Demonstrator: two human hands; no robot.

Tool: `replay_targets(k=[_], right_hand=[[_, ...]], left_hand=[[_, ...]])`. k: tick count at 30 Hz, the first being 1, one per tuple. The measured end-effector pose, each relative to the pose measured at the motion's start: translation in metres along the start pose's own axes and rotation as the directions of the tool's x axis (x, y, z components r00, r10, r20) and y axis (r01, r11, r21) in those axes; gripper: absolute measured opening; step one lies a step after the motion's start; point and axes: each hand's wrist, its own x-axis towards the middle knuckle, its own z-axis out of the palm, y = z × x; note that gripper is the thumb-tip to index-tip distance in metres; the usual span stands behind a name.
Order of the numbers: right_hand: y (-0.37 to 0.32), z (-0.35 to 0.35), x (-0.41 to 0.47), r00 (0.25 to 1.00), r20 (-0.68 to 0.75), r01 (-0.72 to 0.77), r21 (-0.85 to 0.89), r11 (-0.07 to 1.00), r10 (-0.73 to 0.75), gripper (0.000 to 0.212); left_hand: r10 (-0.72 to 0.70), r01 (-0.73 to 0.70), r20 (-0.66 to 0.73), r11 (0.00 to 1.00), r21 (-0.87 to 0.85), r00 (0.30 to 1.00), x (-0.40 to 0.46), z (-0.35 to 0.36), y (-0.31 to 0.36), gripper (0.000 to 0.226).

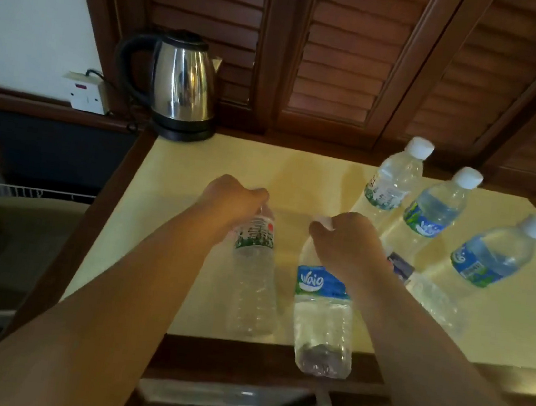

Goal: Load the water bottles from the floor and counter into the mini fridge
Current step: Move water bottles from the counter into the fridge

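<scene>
The left hand (232,203) covers its bottle's cap; the right hand (345,239) hides another's neck. A clear bottle (430,295) behind the right wrist is partly hidden, its label unreadable.

guest room, probably in a hotel: a stainless electric kettle (181,86) on its base at the corner of a cream-topped counter (192,200) edged in dark wood, plugged into a wall socket (86,94); dark louvred wooden doors (329,48) behind; several small bottles of water (392,181) standing on the counter; what may be a mini fridge (235,404) below its front edge
</scene>
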Motion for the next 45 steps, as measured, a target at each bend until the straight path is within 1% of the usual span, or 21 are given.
replay_targets(k=[2,3,4,5,6,8,9,11,13,15,17,19,21,22,27,29,31,35,38,41,45], right_hand=[[0.014,-0.022,-0.058,0.997,-0.041,0.07,0.122,0.99,-0.065,0.023],[0.023,-0.03,-0.088,0.995,-0.039,0.096,0.172,0.98,-0.09,0.017],[0.033,-0.035,-0.119,0.993,-0.027,0.122,0.207,0.971,-0.119,0.015],[0.046,-0.034,-0.149,0.989,-0.015,0.147,0.232,0.961,-0.148,0.015],[0.061,-0.029,-0.177,0.985,-0.011,0.172,0.258,0.951,-0.175,0.016],[0.091,-0.01,-0.228,0.967,-0.028,0.25,0.273,0.929,-0.252,0.017],[0.105,0.001,-0.247,0.956,-0.039,0.289,0.266,0.919,-0.29,0.018],[0.132,0.029,-0.272,0.948,-0.049,0.316,0.275,0.908,-0.315,0.02],[0.153,0.062,-0.287,0.948,-0.041,0.313,0.29,0.904,-0.315,0.023],[0.17,0.099,-0.297,0.948,-0.009,0.306,0.294,0.905,-0.317,0.02],[0.188,0.145,-0.301,0.944,0.033,0.306,0.287,0.908,-0.328,0.018],[0.205,0.197,-0.301,0.941,0.083,0.294,0.282,0.913,-0.328,0.018],[0.222,0.251,-0.295,0.938,0.117,0.286,0.263,0.921,-0.325,0.019],[0.231,0.28,-0.29,0.936,0.131,0.286,0.252,0.925,-0.325,0.018],[0.274,0.415,-0.252,0.913,0.189,0.323,0.205,0.924,-0.361,0.018],[0.28,0.454,-0.227,0.9,0.185,0.358,0.2,0.912,-0.394,0.021],[0.28,0.491,-0.201,0.893,0.16,0.393,0.18,0.902,-0.421,0.023],[0.271,0.551,-0.153,0.895,0.102,0.418,0.143,0.897,-0.433,0.016],[0.261,0.585,-0.126,0.894,0.135,0.416,0.103,0.903,-0.427,0.013],[0.255,0.608,-0.107,0.897,0.172,0.412,0.012,0.911,-0.408,0.015],[0.246,0.623,-0.089,0.913,0.149,0.387,-0.024,0.922,-0.379,0.015]], left_hand=[[0.026,-0.031,-0.031,0.984,-0.173,0.999,-0.054,-0.025,-0.022,0.032],[0.062,-0.071,-0.048,0.971,-0.23,0.997,-0.086,-0.036,-0.034,0.034],[0.114,-0.13,-0.082,0.964,-0.232,0.99,-0.118,-0.043,-0.048,0.036],[0.178,-0.198,-0.129,0.966,-0.168,0.976,-0.149,-0.049,-0.063,0.037],[0.248,-0.263,-0.188,0.963,-0.059,0.95,-0.18,-0.052,-0.08,0.037],[0.373,-0.35,-0.289,0.928,0.13,0.882,-0.237,-0.053,-0.116,0.03],[0.422,-0.392,-0.313,0.907,0.156,0.851,-0.261,-0.05,-0.134,0.031],[0.471,-0.458,-0.327,0.881,0.121,0.82,-0.3,-0.036,-0.175,0.034],[0.45,-0.449,-0.345,0.889,0.089,0.823,-0.325,-0.018,-0.218,0.033],[0.41,-0.411,-0.336,0.909,0.072,0.848,-0.337,0.003,-0.263,0.033],[0.343,-0.347,-0.303,0.937,0.044,0.889,-0.338,0.024,-0.306,0.033],[0.24,-0.25,-0.286,0.968,0.0,0.928,-0.327,0.045,-0.35,0.031],[0.15,-0.169,-0.247,0.984,-0.057,0.957,-0.307,0.065,-0.393,0.029],[0.13,-0.148,-0.224,0.987,-0.068,0.966,-0.296,0.077,-0.414,0.029],[0.154,-0.173,-0.204,0.982,-0.079,0.967,-0.238,0.128,-0.512,0.03],[0.197,-0.212,-0.234,0.976,-0.04,0.952,-0.215,0.143,-0.542,0.033],[0.203,-0.223,-0.263,0.973,-0.051,0.943,-0.195,0.158,-0.572,0.035],[0.164,-0.196,-0.264,0.975,-0.101,0.951,-0.167,0.181,-0.623,0.034],[0.136,-0.169,-0.256,0.979,-0.112,0.957,-0.153,0.187,-0.649,0.033],[0.082,-0.128,-0.248,0.976,-0.175,0.965,-0.139,0.188,-0.668,0.033],[0.059,-0.107,-0.231,0.973,-0.204,0.971,-0.127,0.184,-0.678,0.031]])
